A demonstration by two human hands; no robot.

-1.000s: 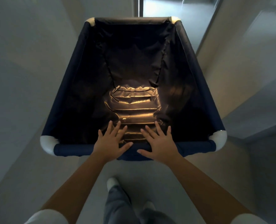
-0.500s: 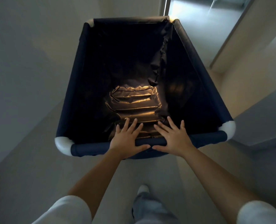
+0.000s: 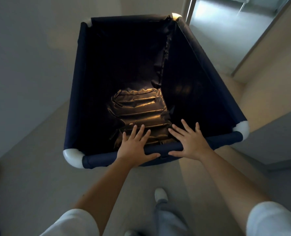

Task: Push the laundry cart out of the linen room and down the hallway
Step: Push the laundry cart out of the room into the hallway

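Left hand (image 3: 135, 145), right hand (image 3: 189, 142) flat on cart (image 3: 83, 92) near rail, fingers spread, palms pressing, not gripping. Doorway (image 3: 214, 29) ahead right. Shoe (image 3: 160, 194) below.

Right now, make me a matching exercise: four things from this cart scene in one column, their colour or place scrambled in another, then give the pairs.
Things:
1. left hand
2. corner fitting
3. cart rim
4. shoe

Descriptions:
A. navy fabric sleeve
B. white, near right corner of the cart
C. on the floor between the forearms
D. flat on the near rail, fingers spread

Pairs: 1-D, 2-B, 3-A, 4-C
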